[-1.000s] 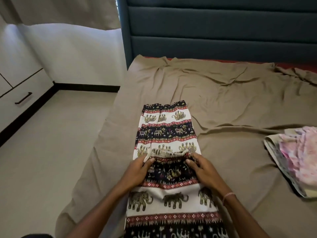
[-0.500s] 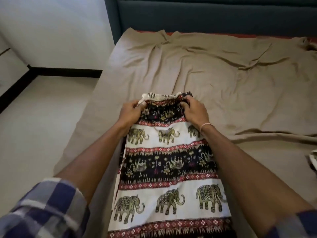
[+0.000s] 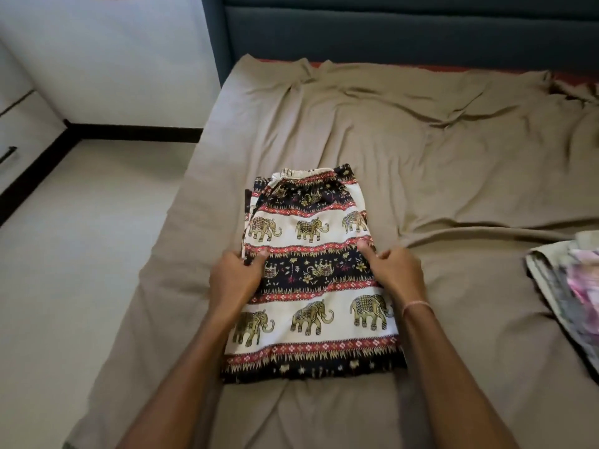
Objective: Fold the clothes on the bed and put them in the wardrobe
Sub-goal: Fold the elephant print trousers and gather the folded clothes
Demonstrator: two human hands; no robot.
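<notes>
The elephant-print trousers lie folded in half on the brown bedsheet, waistband at the far end. My left hand grips the left edge of the trousers at mid-length, thumb on top and fingers tucked under. My right hand grips the right edge at the same height, thumb on the cloth. A pink string circles my right wrist.
A folded pink and grey garment lies at the bed's right edge. The blue headboard stands behind. To the left are pale floor, a black skirting and white drawers with a dark handle.
The waistband end was carried away from me and laid over the far end, halving the trousers. Both hands then slid back along the side edges to mid-length.
</notes>
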